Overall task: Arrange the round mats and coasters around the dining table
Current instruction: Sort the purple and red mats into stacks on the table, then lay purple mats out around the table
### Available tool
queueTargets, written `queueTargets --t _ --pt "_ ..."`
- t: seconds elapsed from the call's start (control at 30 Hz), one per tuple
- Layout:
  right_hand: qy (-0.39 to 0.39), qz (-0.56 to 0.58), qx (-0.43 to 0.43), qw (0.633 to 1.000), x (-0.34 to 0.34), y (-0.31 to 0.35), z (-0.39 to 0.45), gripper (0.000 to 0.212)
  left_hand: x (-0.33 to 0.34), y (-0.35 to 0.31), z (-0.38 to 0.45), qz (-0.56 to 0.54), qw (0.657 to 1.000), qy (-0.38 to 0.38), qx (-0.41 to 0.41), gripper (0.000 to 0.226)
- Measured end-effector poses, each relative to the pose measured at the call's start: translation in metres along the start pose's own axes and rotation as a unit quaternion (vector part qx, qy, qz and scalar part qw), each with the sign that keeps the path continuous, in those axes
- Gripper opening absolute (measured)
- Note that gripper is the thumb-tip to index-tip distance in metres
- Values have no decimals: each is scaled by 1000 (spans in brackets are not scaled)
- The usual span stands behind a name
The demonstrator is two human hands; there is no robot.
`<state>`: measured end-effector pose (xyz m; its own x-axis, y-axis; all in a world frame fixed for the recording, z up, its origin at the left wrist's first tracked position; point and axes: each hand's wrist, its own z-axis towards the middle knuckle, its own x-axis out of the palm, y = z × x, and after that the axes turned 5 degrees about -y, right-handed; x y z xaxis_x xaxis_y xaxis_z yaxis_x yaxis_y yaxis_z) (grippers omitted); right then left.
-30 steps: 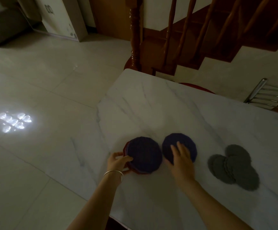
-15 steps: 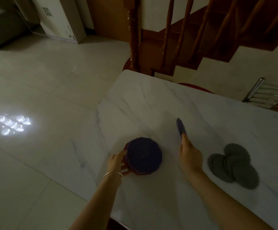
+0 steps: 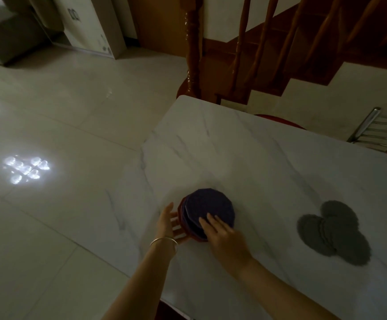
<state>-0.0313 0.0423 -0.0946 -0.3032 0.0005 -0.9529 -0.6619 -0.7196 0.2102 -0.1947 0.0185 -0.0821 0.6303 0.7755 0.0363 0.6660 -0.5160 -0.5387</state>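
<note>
**Now both hands at the mat stack**

Now a stack of round mats (image 3: pixel 209 210) sits on the white marble counter (image 3: pixel 268 162), close to the counter's left edge and near the person. The top mat is dark purple; reddish rims of lower mats show along the stack's left and near sides.

The left hand (image 3: pixel 168 224) stands on edge just left of the stack, palm turned toward it, its fingers (image 3: pixel 176 227) straight and spread apart, their tips reaching to the stack's rim. A silver bangle (image 3: pixel 164 241) circles that wrist. The right hand (image 3: pixel 220 233) lies over the near right part of the stack, its fingers (image 3: pixel 207 221) straight and close together, flat on the top mat, curled round nothing.

Right of the stack, well apart from it, a cluster of grey coasters (image 3: pixel 336 232) lies overlapping on the counter.

Beyond the stack, past the counter's far edge, stand wooden stair rails (image 3: pixel 192 47). Far right of the stack, a metal chair back (image 3: pixel 377 132) shows behind the counter. Left of the stack, the tiled floor (image 3: pixel 61 135) carries a bright reflection of a lamp.
</note>
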Motion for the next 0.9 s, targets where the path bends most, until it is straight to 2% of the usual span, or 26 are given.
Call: queueTargets --t 0.07,0.2,0.33,0.43,0.57,0.7,0.8,0.9 --pt "-9 43 -3 999 -1 -2 0 49 1 2 0 30 999 0 24 28" --pt "-20 137 76 987 0 -10 1 32 3 3 0 88 994 1 57 47" --pt "-52 160 197 966 7 -30 -3 38 3 2 1 74 995 6 64 46" --pt "-17 206 281 937 11 -46 -1 50 2 2 3 80 993 16 80 45" --pt "-18 311 375 873 12 -56 0 64 7 0 0 83 990 38 110 40" --pt "-19 422 419 804 7 -64 -1 75 20 -5 -8 101 981 92 135 35" --pt "-73 518 453 722 -10 -69 -5 77 38 -10 -18 112 973 140 142 33" --pt "-134 542 469 684 -41 -90 -14 76 70 -12 -30 126 964 188 141 30"
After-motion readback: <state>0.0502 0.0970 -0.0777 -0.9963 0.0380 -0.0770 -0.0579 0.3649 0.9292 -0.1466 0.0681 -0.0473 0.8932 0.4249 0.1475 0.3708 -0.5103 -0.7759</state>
